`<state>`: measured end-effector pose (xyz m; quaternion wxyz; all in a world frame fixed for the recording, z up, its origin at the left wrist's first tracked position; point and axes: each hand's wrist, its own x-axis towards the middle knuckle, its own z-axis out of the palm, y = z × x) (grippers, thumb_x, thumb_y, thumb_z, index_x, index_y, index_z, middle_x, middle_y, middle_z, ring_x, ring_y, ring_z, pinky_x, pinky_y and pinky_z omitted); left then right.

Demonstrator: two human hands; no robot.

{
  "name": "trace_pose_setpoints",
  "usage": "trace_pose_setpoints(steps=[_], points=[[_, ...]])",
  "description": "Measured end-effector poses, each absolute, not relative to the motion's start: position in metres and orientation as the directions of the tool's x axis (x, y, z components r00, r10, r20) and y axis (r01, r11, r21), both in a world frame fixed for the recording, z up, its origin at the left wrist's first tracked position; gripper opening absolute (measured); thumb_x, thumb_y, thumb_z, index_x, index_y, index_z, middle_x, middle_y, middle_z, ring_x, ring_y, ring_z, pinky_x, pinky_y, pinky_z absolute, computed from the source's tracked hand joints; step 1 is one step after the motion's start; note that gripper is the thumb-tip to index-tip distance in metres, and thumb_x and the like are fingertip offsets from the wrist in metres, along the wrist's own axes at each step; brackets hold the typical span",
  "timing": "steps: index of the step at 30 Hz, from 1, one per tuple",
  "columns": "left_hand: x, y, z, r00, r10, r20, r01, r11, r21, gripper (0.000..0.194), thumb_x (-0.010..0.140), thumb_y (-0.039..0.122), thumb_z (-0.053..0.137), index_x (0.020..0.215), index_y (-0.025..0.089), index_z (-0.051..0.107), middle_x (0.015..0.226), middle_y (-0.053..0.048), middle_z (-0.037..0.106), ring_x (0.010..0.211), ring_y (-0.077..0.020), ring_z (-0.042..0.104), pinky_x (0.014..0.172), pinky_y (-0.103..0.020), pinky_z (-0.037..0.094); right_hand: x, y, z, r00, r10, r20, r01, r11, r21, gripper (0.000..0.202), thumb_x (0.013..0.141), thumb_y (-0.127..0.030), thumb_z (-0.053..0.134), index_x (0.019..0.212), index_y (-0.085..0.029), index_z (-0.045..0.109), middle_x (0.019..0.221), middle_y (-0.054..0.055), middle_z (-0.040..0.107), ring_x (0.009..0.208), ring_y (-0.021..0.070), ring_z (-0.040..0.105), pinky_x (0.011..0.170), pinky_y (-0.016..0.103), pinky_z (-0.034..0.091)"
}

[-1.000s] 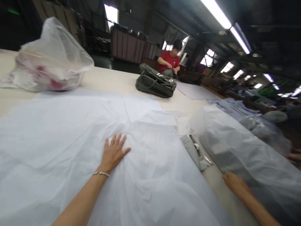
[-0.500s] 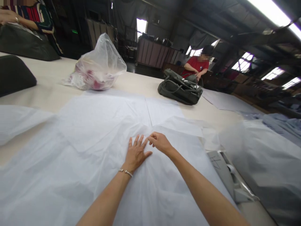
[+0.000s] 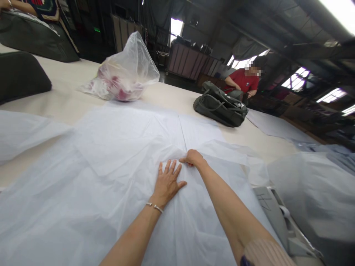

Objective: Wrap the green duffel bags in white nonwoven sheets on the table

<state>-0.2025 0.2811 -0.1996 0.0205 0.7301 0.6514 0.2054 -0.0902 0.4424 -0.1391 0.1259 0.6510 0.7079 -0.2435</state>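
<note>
A large translucent white plastic sheet [image 3: 111,207] lies wrinkled under both hands. My left hand [image 3: 168,183] rests flat on it, fingers spread and palm down, with a silver bracelet at the wrist. Just beyond its fingertips, my right hand [image 3: 194,158] is closed over the sheet, its fingers curled and one fingertip pointing left. What those fingers grip, if anything, is hidden. A straight crease or slit [image 3: 181,129] in the plastic runs away from the right hand.
A clear plastic bag [image 3: 127,74] with reddish contents sits at the table's far side. Dark green bags [image 3: 220,105] stand right of it and at left. Co-workers [image 3: 244,81] work beyond. A grey machine part [image 3: 271,207] and more plastic [image 3: 313,192] are at right.
My right hand has turned and lowered onto the sheet, its fingers nearer the plastic. My left hand stays flat. The whole view has shifted slightly, moving things rightward.
</note>
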Motion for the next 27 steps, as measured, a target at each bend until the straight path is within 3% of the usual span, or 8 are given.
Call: trace_pose_setpoints(steps=[5, 11, 19, 22, 24, 27], points=[[-0.202, 0.281, -0.199, 0.068, 0.962, 0.265, 0.944, -0.148, 0.294, 0.066, 0.089, 0.068, 0.041, 0.142, 0.029, 0.043, 0.153, -0.008, 0.039, 0.144, -0.0303, 0.028, 0.117, -0.063, 0.017, -0.073, 0.441, -0.143, -0.095, 0.873, -0.478, 0.978, -0.008, -0.21, 0.049, 0.063, -0.064, 0.075, 0.059, -0.018, 0.059, 0.054, 0.008, 0.064, 0.067, 0.0248, 0.069, 0.065, 0.032, 0.052], [-0.202, 0.282, -0.204, 0.066, 0.956, 0.286, 0.947, -0.151, 0.283, 0.068, 0.088, 0.069, 0.041, 0.144, 0.03, 0.04, 0.154, -0.008, 0.038, 0.144, -0.0307, 0.027, 0.117, -0.063, 0.015, -0.054, 0.443, -0.154, -0.148, 0.831, -0.536, 0.914, -0.092, -0.396, 0.038, 0.078, -0.052, 0.067, 0.065, -0.019, 0.055, 0.054, 0.001, 0.063, 0.049, 0.0145, 0.062, 0.049, 0.024, 0.05], [-0.203, 0.282, -0.201, 0.07, 0.96, 0.272, 0.949, -0.148, 0.279, 0.066, 0.089, 0.066, 0.042, 0.143, 0.029, 0.042, 0.153, -0.008, 0.039, 0.144, -0.0301, 0.026, 0.117, -0.062, 0.015, -0.055, 0.442, -0.157, -0.129, 0.868, -0.48, 0.863, -0.14, -0.485, 0.033, 0.071, -0.043, 0.074, 0.064, -0.02, 0.053, 0.052, 0.002, 0.062, 0.047, 0.0157, 0.059, 0.046, 0.025, 0.048], [-0.202, 0.282, -0.199, 0.071, 0.964, 0.255, 0.949, -0.143, 0.28, 0.066, 0.089, 0.065, 0.043, 0.144, 0.029, 0.042, 0.153, -0.008, 0.039, 0.144, -0.0309, 0.026, 0.117, -0.062, 0.015, -0.049, 0.424, -0.145, -0.156, 0.903, -0.401, 0.824, -0.105, -0.557, 0.031, 0.082, -0.05, 0.062, 0.076, -0.019, 0.058, 0.067, 0.003, 0.068, 0.056, 0.015, 0.063, 0.052, 0.025, 0.05], [-0.202, 0.282, -0.199, 0.072, 0.969, 0.238, 0.95, -0.139, 0.281, 0.066, 0.089, 0.065, 0.043, 0.144, 0.029, 0.042, 0.154, -0.008, 0.038, 0.144, -0.031, 0.026, 0.117, -0.061, 0.014, -0.038, 0.4, -0.138, -0.165, 0.933, -0.32, 0.799, -0.064, -0.598, 0.033, 0.086, -0.051, 0.054, 0.088, -0.019, 0.061, 0.084, 0.005, 0.071, 0.072, 0.0164, 0.066, 0.065, 0.028, 0.053], [-0.201, 0.284, -0.197, 0.084, 0.977, 0.198, 0.948, -0.139, 0.285, 0.067, 0.091, 0.065, 0.039, 0.145, 0.027, 0.04, 0.155, -0.01, 0.035, 0.145, -0.0313, 0.023, 0.117, -0.062, 0.01, -0.009, 0.351, -0.14, -0.283, 0.957, -0.063, 0.795, 0.197, -0.573, 0.039, 0.089, -0.049, 0.05, 0.114, -0.021, 0.061, 0.12, 0.009, 0.066, 0.11, 0.0224, 0.062, 0.095, 0.039, 0.048]])
